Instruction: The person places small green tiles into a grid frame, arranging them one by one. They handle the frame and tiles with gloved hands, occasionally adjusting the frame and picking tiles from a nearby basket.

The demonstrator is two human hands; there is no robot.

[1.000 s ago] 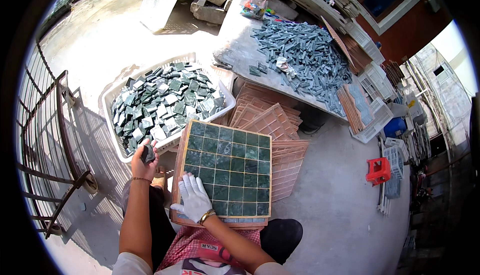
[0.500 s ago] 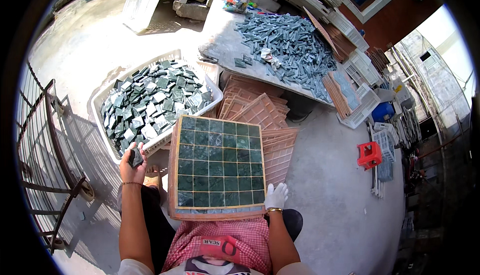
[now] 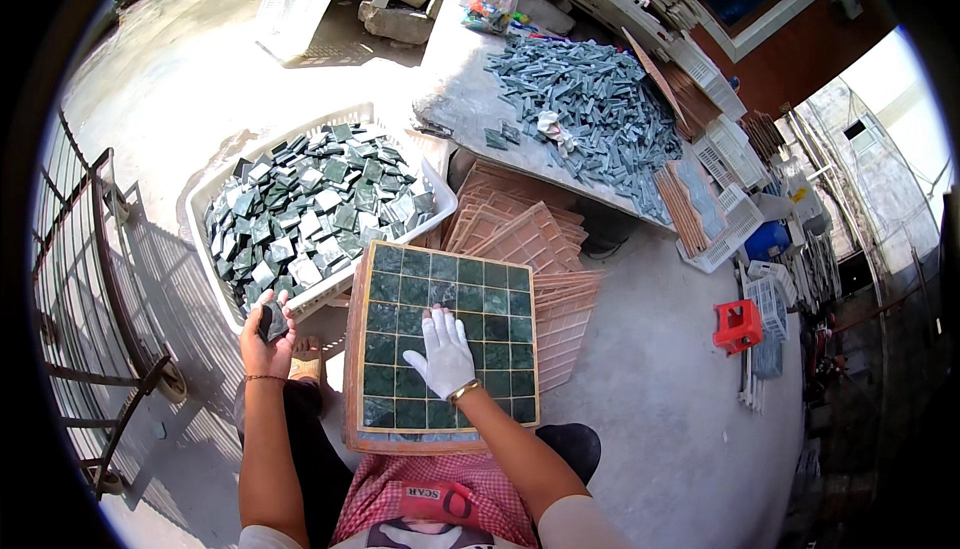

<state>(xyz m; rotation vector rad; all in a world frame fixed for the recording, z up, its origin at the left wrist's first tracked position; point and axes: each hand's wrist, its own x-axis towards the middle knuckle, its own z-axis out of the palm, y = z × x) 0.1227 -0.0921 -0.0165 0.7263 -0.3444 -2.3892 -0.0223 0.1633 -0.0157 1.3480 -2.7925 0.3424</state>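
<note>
My left grip is curled around a dark tile, holding it up just off the left side of the tile panel; whether more than one piece sits in it I cannot tell. My right grip, in a white glove, is released and flat, its fingers spread and its palm down on the middle of that panel, grasping nothing. A gold bangle circles that wrist, over the panel's near half.

The panel lies in front of me, slightly turned, its green squares set in rows with pale lines between them, and a pinkish-brown tray shows under its left and near edges. My checked apron is at the panel's near side. Beyond the panel and to its left stands a white crate heaped with loose square tiles, some dark green, some catching the light. Behind the panel and along its right side are stacked gridded trays. Farther beyond the panel, to the right, a worktop carries a large pile of grey-blue strips. A red stool stands well to the panel's right, and a metal rail frame well to its left
</note>
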